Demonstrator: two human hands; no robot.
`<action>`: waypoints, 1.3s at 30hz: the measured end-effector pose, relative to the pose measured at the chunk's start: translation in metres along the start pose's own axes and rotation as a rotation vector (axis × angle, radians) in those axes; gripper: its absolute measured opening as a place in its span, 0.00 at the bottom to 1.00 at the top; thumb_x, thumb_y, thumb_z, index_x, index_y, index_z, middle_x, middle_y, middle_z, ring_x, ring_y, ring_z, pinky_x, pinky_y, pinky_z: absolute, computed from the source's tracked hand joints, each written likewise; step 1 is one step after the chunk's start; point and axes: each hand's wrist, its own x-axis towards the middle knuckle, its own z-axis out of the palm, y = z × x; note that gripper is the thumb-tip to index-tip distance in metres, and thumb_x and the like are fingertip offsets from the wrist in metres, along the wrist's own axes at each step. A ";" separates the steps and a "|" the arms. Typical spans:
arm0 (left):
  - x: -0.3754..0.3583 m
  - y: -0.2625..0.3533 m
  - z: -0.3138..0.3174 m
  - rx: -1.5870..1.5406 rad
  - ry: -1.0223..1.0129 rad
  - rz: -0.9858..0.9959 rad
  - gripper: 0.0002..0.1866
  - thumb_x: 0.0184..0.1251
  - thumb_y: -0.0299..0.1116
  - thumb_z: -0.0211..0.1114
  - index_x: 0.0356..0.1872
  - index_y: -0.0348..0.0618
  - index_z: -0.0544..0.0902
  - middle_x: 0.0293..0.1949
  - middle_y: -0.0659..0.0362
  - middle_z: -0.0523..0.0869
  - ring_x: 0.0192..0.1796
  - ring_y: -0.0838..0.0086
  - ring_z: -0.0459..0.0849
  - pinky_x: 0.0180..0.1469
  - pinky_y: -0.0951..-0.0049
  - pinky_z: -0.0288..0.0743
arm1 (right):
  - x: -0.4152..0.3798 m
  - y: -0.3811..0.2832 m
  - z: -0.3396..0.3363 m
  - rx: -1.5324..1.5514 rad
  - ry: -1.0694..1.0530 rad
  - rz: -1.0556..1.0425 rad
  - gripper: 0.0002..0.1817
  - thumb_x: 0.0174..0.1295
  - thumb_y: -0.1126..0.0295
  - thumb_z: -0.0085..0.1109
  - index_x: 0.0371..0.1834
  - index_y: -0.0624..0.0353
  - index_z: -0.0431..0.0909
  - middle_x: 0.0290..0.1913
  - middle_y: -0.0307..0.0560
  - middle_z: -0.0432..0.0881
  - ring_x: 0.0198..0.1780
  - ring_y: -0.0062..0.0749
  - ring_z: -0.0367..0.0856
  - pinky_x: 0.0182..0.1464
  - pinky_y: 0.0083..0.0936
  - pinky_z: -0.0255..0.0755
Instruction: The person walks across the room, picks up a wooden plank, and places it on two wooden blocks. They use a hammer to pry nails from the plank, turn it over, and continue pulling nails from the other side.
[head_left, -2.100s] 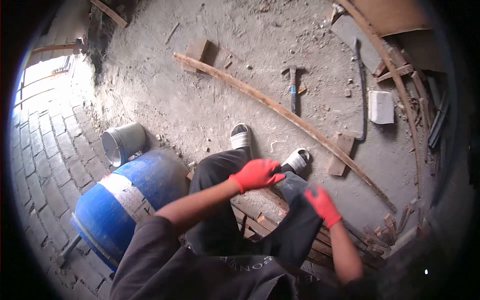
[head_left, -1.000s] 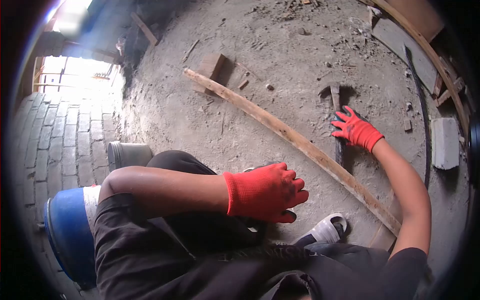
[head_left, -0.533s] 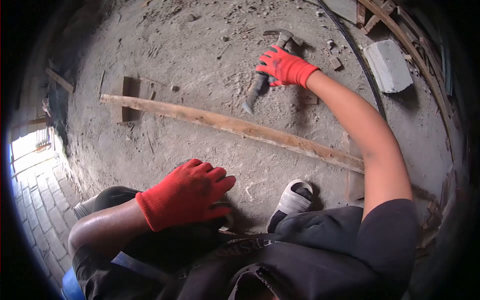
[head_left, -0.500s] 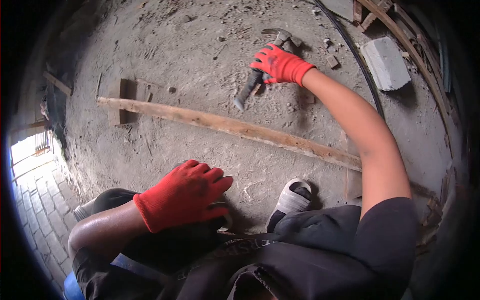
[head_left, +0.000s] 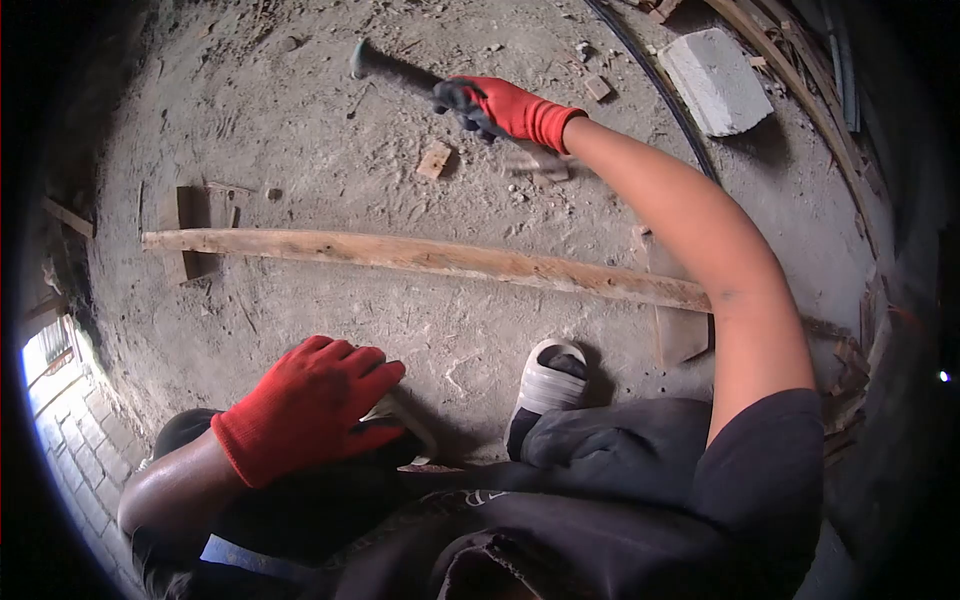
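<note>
Hammer [head_left: 400, 70] swung round; dark handle [head_left: 410, 75] points leftward, end [head_left: 357, 60] pale greenish.

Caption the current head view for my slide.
Red-gloved right hand grips a hammer beyond a long wooden strip; the left hand, also gloved, is on the near side.

A stick [head_left: 430, 257] lies across the middle of the frame, over a piece of wood [head_left: 180, 208] on the left and a board [head_left: 683, 335] on the right. Above it, near the top, the hammer [head_left: 398, 70] is in the right hand [head_left: 488, 107]. The left hand [head_left: 312, 408] is lower left. A block [head_left: 712, 85] sits upper right.
</note>
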 end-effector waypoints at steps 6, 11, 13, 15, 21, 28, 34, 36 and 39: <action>-0.015 0.005 0.007 -0.017 -0.007 0.035 0.29 0.61 0.51 0.65 0.57 0.43 0.76 0.51 0.53 0.81 0.51 0.59 0.82 0.55 0.61 0.73 | -0.084 0.001 -0.053 0.592 -0.097 0.422 0.20 0.73 0.53 0.45 0.50 0.58 0.75 0.25 0.35 0.74 0.22 0.20 0.72 0.22 0.20 0.70; -0.017 0.012 -0.001 -0.054 -0.086 0.032 0.30 0.60 0.52 0.66 0.58 0.43 0.76 0.51 0.52 0.81 0.50 0.58 0.82 0.54 0.60 0.74 | -0.179 -0.065 -0.092 0.246 -0.080 0.508 0.20 0.70 0.54 0.53 0.50 0.62 0.74 0.25 0.35 0.73 0.23 0.19 0.71 0.23 0.18 0.69; -0.012 0.020 -0.005 -0.115 -0.136 0.083 0.30 0.60 0.52 0.66 0.58 0.42 0.75 0.51 0.50 0.81 0.50 0.58 0.82 0.54 0.60 0.74 | -0.217 -0.083 -0.083 0.233 -0.057 0.538 0.22 0.68 0.56 0.57 0.56 0.62 0.71 0.31 0.37 0.77 0.26 0.17 0.73 0.26 0.16 0.69; -0.008 0.027 -0.002 -0.138 -0.144 0.140 0.30 0.60 0.52 0.66 0.57 0.41 0.76 0.51 0.50 0.81 0.49 0.57 0.83 0.54 0.60 0.75 | -0.242 -0.085 -0.062 0.398 0.110 0.568 0.16 0.71 0.63 0.53 0.54 0.64 0.76 0.35 0.39 0.81 0.31 0.14 0.74 0.33 0.17 0.72; 0.004 0.033 0.004 -0.114 -0.152 0.160 0.29 0.61 0.51 0.65 0.55 0.39 0.76 0.50 0.48 0.82 0.49 0.55 0.83 0.53 0.59 0.75 | -0.285 -0.044 -0.007 0.125 0.302 0.464 0.16 0.67 0.73 0.56 0.57 0.67 0.74 0.43 0.53 0.85 0.43 0.30 0.83 0.46 0.26 0.75; 0.004 0.024 0.024 -0.056 -0.134 0.128 0.29 0.65 0.53 0.62 0.56 0.38 0.76 0.47 0.48 0.82 0.48 0.56 0.83 0.51 0.59 0.76 | -0.254 -0.061 0.009 0.144 0.371 0.366 0.13 0.68 0.70 0.54 0.51 0.67 0.75 0.35 0.54 0.84 0.37 0.31 0.82 0.44 0.28 0.75; -0.003 0.035 0.035 -0.128 -0.206 0.150 0.30 0.67 0.53 0.60 0.58 0.38 0.74 0.48 0.48 0.81 0.50 0.56 0.82 0.51 0.60 0.76 | -0.238 -0.075 0.026 0.277 0.397 0.153 0.20 0.71 0.52 0.52 0.39 0.61 0.76 0.28 0.38 0.75 0.30 0.20 0.71 0.34 0.22 0.68; -0.006 0.032 0.039 -0.125 -0.214 0.138 0.30 0.68 0.53 0.59 0.60 0.38 0.73 0.49 0.48 0.81 0.51 0.56 0.82 0.52 0.59 0.76 | -0.245 -0.080 0.023 0.243 0.277 0.117 0.29 0.68 0.40 0.48 0.34 0.60 0.73 0.25 0.35 0.70 0.28 0.19 0.67 0.32 0.22 0.65; -0.007 0.023 0.057 -0.146 -0.208 0.121 0.31 0.68 0.53 0.59 0.61 0.38 0.72 0.51 0.46 0.80 0.53 0.55 0.81 0.54 0.58 0.75 | -0.257 -0.090 0.019 0.179 0.257 0.212 0.33 0.64 0.35 0.49 0.34 0.61 0.74 0.24 0.35 0.70 0.27 0.18 0.67 0.30 0.21 0.64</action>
